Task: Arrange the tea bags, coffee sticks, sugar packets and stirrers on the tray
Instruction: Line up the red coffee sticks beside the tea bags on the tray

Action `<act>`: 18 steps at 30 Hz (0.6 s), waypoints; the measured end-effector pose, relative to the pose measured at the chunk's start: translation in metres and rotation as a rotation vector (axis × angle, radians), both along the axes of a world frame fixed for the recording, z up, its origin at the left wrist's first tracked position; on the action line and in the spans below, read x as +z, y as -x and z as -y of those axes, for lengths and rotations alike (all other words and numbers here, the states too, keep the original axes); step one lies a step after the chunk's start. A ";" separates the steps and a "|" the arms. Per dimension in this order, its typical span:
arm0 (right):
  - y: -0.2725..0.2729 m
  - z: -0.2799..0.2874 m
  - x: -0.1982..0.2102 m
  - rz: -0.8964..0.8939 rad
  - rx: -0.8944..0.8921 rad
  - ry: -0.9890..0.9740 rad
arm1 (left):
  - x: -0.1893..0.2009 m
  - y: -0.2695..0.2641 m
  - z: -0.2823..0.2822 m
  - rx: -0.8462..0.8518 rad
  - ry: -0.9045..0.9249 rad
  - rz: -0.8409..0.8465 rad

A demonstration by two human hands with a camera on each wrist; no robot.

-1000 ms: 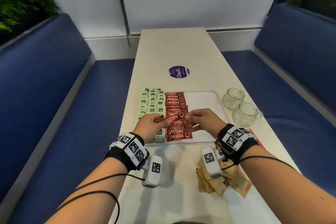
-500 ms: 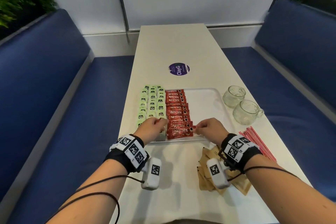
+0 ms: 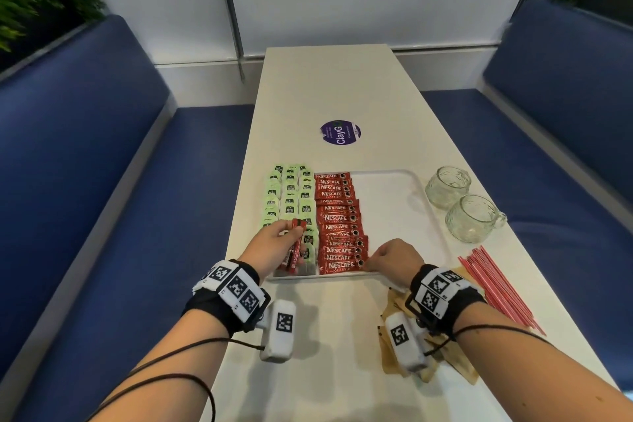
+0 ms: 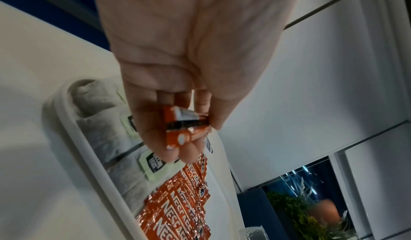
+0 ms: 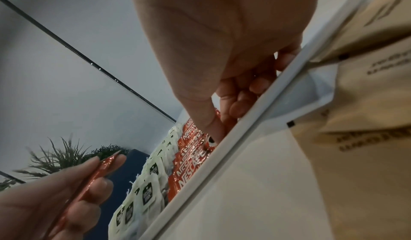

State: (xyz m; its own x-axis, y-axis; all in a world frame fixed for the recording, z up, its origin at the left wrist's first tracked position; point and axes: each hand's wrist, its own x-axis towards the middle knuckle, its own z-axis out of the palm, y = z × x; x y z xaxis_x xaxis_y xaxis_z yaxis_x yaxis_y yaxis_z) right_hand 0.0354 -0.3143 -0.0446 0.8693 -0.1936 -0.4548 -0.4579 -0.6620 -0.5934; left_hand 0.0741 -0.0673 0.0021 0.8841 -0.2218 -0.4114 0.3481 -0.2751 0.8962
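A white tray point(image 3: 407, 181) holds rows of green-tagged tea bags point(image 3: 291, 195) on its left and a column of red coffee sticks point(image 3: 337, 219) beside them. My left hand point(image 3: 277, 243) holds a small bunch of red coffee sticks point(image 3: 294, 247) upright over the tea bags; the same bunch point(image 4: 186, 129) shows between its fingers and thumb in the left wrist view. My right hand point(image 3: 390, 259) pinches the right end of the nearest coffee stick point(image 3: 340, 265) at the tray's near rim point(image 5: 242, 135). Brown sugar packets point(image 3: 442, 356) lie under my right wrist. Red stirrers point(image 3: 496, 284) lie at the right.
Two glass mugs point(image 3: 472, 217) stand right of the tray near the table's right edge. A purple round sticker point(image 3: 340, 132) is on the table beyond the tray. Blue benches flank the table. The right half of the tray is bare.
Both hands came nearer from mid-column to the tray's near end. The stick held between both hands now lies last in the column, my right hand still on it; my left hand turned its sticks upright.
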 end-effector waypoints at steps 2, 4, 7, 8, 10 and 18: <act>-0.004 0.000 -0.002 0.001 -0.007 -0.006 | -0.001 -0.001 -0.002 -0.016 0.027 -0.023; -0.006 0.000 -0.003 -0.006 -0.002 -0.011 | -0.001 -0.001 -0.001 -0.035 0.027 -0.034; -0.006 0.000 0.005 0.003 -0.006 -0.001 | 0.001 0.000 0.002 -0.028 0.031 -0.031; -0.006 0.001 0.009 0.022 -0.025 0.002 | 0.001 0.001 0.003 -0.026 0.034 -0.025; -0.006 -0.001 0.017 0.107 -0.074 -0.015 | 0.003 0.003 0.007 -0.029 0.010 0.013; -0.003 -0.040 0.056 0.184 0.001 -0.541 | 0.003 0.013 0.034 -0.237 -0.374 0.506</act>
State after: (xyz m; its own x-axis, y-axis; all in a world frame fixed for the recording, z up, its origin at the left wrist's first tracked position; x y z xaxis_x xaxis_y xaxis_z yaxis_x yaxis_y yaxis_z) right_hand 0.0387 -0.2746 0.0118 0.9437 0.0258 -0.3297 -0.3142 -0.2417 -0.9181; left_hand 0.0615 -0.1012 0.0048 0.9330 -0.3570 -0.0461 -0.1979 -0.6157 0.7627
